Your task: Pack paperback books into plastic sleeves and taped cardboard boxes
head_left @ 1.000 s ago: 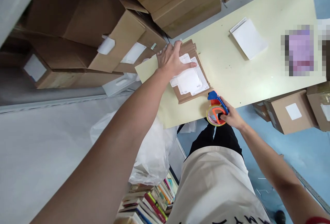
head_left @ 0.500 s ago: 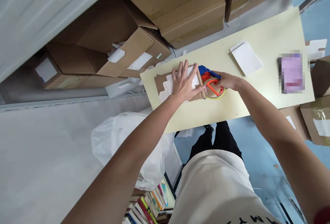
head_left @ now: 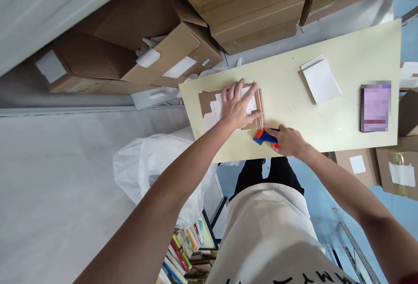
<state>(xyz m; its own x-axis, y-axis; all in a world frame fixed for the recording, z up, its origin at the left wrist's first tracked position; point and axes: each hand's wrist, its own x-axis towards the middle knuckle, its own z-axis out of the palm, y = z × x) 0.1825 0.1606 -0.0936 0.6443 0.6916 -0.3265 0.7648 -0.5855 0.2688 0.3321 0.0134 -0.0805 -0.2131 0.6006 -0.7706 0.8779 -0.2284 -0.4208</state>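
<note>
A flat cardboard package (head_left: 205, 103) with white labels lies at the left end of the pale yellow table (head_left: 281, 88). My left hand (head_left: 235, 109) rests on top of it, fingers spread. Wrapped in my right hand (head_left: 289, 140) is a blue and orange tape dispenser (head_left: 265, 136), low by the package's near right corner. Its tape roll is mostly hidden under my hand. Whether the dispenser touches the package I cannot tell.
White papers (head_left: 321, 79) lie farther right on the table, then a blurred purple item (head_left: 375, 107). Large cardboard boxes (head_left: 254, 18) line the back. A white plastic bag (head_left: 137, 162) hangs left of the table, above books (head_left: 183, 249). More boxes (head_left: 398, 170) stand at right.
My right hand has brought the tape dispenser toward me, from beside the package's right edge to its near corner. The left hand stays flat on the package.
</note>
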